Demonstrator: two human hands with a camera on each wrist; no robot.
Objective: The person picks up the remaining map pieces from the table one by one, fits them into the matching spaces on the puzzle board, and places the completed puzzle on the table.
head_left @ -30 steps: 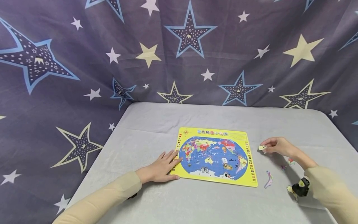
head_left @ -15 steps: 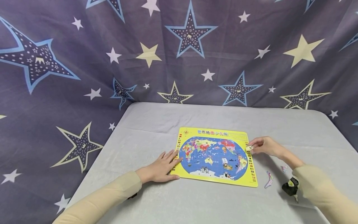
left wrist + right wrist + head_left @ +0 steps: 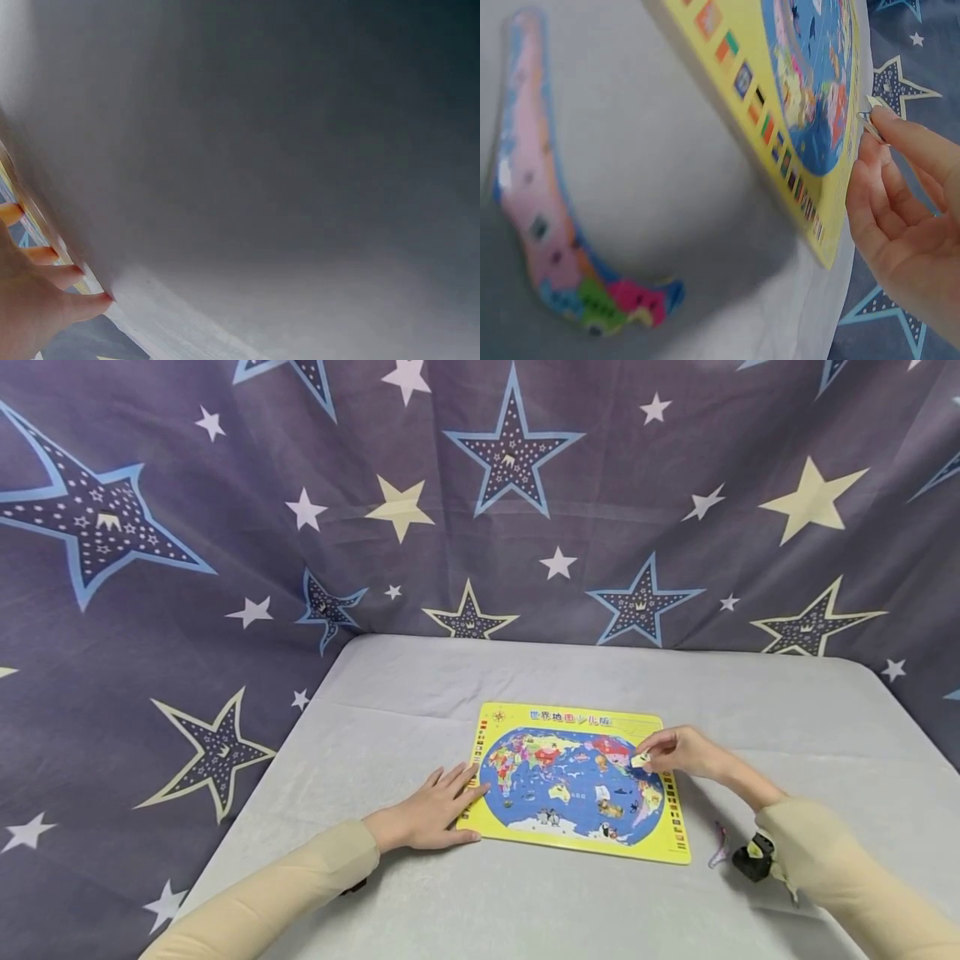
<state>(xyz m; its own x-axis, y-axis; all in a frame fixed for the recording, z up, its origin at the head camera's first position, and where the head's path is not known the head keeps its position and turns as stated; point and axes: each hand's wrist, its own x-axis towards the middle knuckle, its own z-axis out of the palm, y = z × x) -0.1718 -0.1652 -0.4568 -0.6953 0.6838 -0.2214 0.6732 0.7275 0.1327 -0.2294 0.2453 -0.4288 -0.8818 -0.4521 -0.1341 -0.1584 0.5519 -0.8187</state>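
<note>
A yellow-bordered world map puzzle board (image 3: 577, 846) lies flat on the grey cloth. My left hand (image 3: 429, 814) rests at its left edge, fingers spread and fairly straight, the fingertips on the border. Over the board's right side, my right hand (image 3: 686, 753) pinches a small pale yellow puzzle piece (image 3: 640, 761) between thumb and fingers. The same piece (image 3: 871, 120) shows nearly edge-on in the right wrist view, where I cannot tell whether it touches the board. In the left wrist view the left hand (image 3: 37, 300) shows at the lower left, beside the board's edge.
Off the board's right edge lies a curved, mostly pink puzzle piece (image 3: 719, 846), seen large in the right wrist view. A black wrist camera (image 3: 753, 857) hangs under the right cuff. The grey-covered table (image 3: 405, 685) ends at a star-patterned curtain (image 3: 330, 527).
My right hand has moved left with the pale yellow puzzle piece, from beside the board to above its right part. The forearm now hides small loose pieces seen earlier. The left hand stays put.
</note>
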